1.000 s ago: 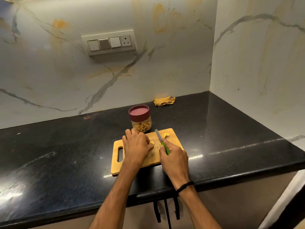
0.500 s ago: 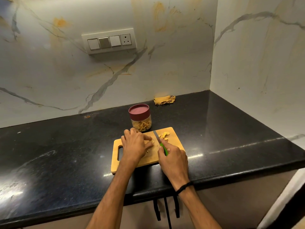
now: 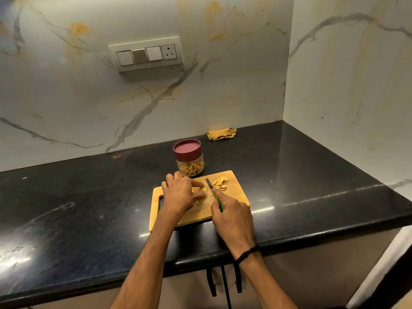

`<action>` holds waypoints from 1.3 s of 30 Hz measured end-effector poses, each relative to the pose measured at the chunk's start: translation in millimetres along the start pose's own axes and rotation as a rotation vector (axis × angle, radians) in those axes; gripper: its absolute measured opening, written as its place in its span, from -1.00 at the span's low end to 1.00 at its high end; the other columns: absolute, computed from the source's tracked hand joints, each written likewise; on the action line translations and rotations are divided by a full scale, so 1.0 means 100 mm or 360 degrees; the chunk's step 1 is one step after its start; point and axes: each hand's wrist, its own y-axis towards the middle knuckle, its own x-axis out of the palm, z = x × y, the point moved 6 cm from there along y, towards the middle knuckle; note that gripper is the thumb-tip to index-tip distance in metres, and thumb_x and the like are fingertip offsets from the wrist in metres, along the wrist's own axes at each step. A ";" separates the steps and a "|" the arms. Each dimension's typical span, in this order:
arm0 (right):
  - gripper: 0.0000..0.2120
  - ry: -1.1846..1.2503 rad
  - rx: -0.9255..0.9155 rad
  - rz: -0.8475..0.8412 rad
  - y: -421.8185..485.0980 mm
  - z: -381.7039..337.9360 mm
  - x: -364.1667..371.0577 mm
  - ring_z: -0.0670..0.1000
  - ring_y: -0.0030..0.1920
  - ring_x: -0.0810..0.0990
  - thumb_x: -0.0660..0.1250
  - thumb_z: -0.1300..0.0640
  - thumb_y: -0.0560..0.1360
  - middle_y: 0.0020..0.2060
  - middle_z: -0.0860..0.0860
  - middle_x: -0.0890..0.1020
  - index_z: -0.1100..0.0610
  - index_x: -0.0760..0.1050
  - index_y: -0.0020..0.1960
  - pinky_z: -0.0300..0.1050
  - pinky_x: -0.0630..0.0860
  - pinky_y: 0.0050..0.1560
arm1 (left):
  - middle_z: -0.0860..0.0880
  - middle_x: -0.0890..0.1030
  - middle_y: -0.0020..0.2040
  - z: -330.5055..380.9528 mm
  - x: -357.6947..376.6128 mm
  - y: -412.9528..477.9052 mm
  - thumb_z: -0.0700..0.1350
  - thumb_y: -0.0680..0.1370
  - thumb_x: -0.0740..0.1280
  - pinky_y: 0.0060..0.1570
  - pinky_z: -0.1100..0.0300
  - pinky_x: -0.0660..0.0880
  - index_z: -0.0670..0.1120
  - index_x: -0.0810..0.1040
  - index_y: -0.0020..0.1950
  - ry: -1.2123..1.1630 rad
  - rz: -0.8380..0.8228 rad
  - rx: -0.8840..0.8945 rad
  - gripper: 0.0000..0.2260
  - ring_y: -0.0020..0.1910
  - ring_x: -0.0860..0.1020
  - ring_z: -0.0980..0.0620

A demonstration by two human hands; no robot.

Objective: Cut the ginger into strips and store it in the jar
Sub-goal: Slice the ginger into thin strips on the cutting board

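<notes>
Black stone surface [image 3: 312, 175] carried a wooden cutting board [image 3: 236, 197] near its front edge, with the lidded jar [image 3: 189, 161], part-filled with strips, just beyond the board at twelve o'clock. The left hand [image 3: 180, 195] curled its fingers down over a ginger piece [image 3: 199, 189]. The right hand [image 3: 231, 217] gripped the green-handled knife [image 3: 209, 185], its blade close at three o'clock of those fingertips. Cut slices [image 3: 220, 183] lay at one o'clock on the board. With so small a piece, the blade could likely slip and nick the fingertips, or the piece could skid away.
</notes>
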 end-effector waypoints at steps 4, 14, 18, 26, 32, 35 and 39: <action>-0.60 -0.0119 -0.0046 -0.0034 -0.01 -0.04 0.01 -0.15 -0.36 0.41 0.13 -0.04 0.64 -0.27 -0.10 0.58 -0.15 0.31 0.47 -0.40 0.17 -0.47 | -0.06 0.39 0.30 -0.01 0.00 -0.01 0.26 0.52 0.37 0.20 0.02 0.28 0.24 0.52 0.37 -0.0031 0.0011 -0.0007 -0.59 0.23 0.31 -0.07; -0.60 -0.0263 -0.0060 -0.0051 -0.05 -0.08 0.03 -0.13 -0.27 0.42 0.09 -0.04 0.66 -0.13 -0.06 0.65 -0.14 0.27 0.50 -0.30 0.32 -0.27 | -0.05 0.43 0.30 0.01 0.01 -0.03 0.19 0.56 0.36 0.22 0.00 0.28 0.20 0.56 0.35 -0.0083 0.0015 -0.0006 -0.64 0.23 0.33 -0.07; -0.60 -0.0281 -0.0061 -0.0068 -0.05 -0.10 0.02 -0.13 -0.25 0.42 0.09 -0.04 0.66 -0.11 -0.05 0.64 -0.13 0.26 0.50 -0.30 0.32 -0.25 | -0.05 0.43 0.32 0.01 0.01 -0.03 0.18 0.56 0.37 0.22 0.00 0.27 0.20 0.57 0.34 -0.0118 0.0000 -0.0019 -0.64 0.24 0.32 -0.08; -0.64 -0.0488 -0.0111 -0.0135 -0.05 -0.22 0.02 -0.03 -0.22 0.46 0.06 0.07 0.68 -0.11 0.00 0.61 -0.06 0.30 0.46 -0.20 0.31 -0.27 | -0.04 0.44 0.29 0.01 0.00 -0.03 0.20 0.55 0.38 0.18 0.01 0.28 0.20 0.59 0.32 -0.0098 0.0021 -0.0066 -0.65 0.20 0.33 -0.07; -0.62 -0.0517 -0.0085 -0.0156 -0.36 -0.09 -0.04 -0.05 -0.22 0.45 0.08 0.05 0.67 -0.12 -0.01 0.56 -0.06 0.20 0.48 -0.26 0.28 -0.26 | -0.05 0.44 0.30 0.01 -0.01 -0.04 0.18 0.55 0.39 0.17 0.03 0.26 0.18 0.59 0.32 -0.0162 0.0011 -0.0072 -0.65 0.22 0.32 -0.07; -0.59 -0.0402 -0.0046 -0.0089 -0.33 -0.09 -0.11 -0.11 -0.26 0.37 0.05 -0.02 0.67 -0.20 -0.07 0.52 -0.13 0.19 0.51 -0.35 0.13 -0.45 | -0.04 0.45 0.31 -0.01 0.00 -0.04 0.15 0.53 0.42 0.17 0.02 0.27 0.16 0.62 0.29 -0.0258 0.0021 -0.0097 -0.67 0.24 0.32 -0.08; -0.59 -0.0242 -0.0033 -0.0068 -0.18 -0.09 -0.08 -0.14 -0.26 0.39 0.06 -0.04 0.67 -0.13 -0.08 0.62 -0.15 0.23 0.51 -0.36 0.24 -0.27 | -0.01 0.51 0.28 -0.03 0.01 -0.02 0.13 0.50 0.46 0.15 0.02 0.29 0.14 0.66 0.22 -0.0362 0.0040 -0.0134 -0.69 0.21 0.33 -0.07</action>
